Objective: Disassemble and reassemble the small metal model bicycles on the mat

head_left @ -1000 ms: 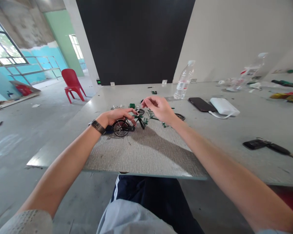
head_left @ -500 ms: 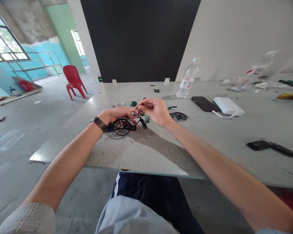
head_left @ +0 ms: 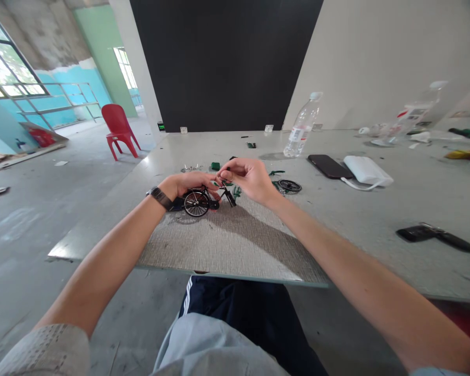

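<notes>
A black model bicycle (head_left: pixel 197 203) stands on the grey mat, its rear wheel fitted and its front fork without a wheel. My left hand (head_left: pixel 194 183) is closed around the upper frame from behind, some fingers hidden by the bicycle. Above the handlebar area, my right hand (head_left: pixel 248 176) is pinched with thumb and index finger close to the left fingertips. Whatever sits in that pinch is too small to make out. A loose spoked wheel (head_left: pixel 290 186) lies right of my hands, beside green parts (head_left: pixel 276 173). Other green pieces (head_left: pixel 237 192) lie just behind the fork.
A small green block (head_left: pixel 215 166) and clear bits (head_left: pixel 190 168) lie behind my hands. Farther right are a plastic bottle (head_left: pixel 302 125), a black phone (head_left: pixel 329 167), a white power bank (head_left: pixel 367 171) and a black-handled tool (head_left: pixel 454 241). The table's front edge (head_left: pixel 258 282) is near my lap.
Almost nothing differs. Both hands keep their place at the bicycle, with only a slight shift of the right fingers and of the whole view.
</notes>
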Demonstrator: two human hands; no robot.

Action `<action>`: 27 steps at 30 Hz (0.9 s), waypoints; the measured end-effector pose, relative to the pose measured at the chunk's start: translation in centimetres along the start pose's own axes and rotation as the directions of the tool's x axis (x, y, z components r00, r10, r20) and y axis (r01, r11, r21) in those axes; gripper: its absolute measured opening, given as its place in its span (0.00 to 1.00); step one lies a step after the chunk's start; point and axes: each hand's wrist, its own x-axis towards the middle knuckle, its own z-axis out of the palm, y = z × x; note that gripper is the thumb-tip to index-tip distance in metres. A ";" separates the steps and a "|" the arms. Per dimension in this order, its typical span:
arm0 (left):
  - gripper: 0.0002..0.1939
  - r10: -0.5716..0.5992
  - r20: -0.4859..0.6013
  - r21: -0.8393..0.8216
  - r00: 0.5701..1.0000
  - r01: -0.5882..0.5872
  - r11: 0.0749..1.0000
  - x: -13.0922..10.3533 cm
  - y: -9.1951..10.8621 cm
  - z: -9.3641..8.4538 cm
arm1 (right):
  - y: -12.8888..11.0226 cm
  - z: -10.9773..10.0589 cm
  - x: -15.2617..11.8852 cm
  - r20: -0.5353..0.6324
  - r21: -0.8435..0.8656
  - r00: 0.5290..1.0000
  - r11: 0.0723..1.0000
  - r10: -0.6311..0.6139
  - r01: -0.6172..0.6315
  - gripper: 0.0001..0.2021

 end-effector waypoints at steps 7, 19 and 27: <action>0.30 0.020 0.025 0.005 0.999 -0.021 1.000 0.1 -0.1 -0.3 | -0.1 -0.4 -0.1 0.011 -0.079 1.000 0.997 -0.014 0.015 0.16; 0.37 0.023 0.018 0.019 1.000 -0.023 1.000 0.3 -0.1 -0.4 | 0.0 -0.5 -0.3 0.067 -0.410 0.988 0.899 -0.141 0.156 0.12; 0.24 0.001 -0.019 0.047 1.000 0.000 0.999 0.8 -0.6 -1.1 | 0.0 -0.2 -0.4 0.240 -0.458 0.931 0.814 -0.274 0.357 0.16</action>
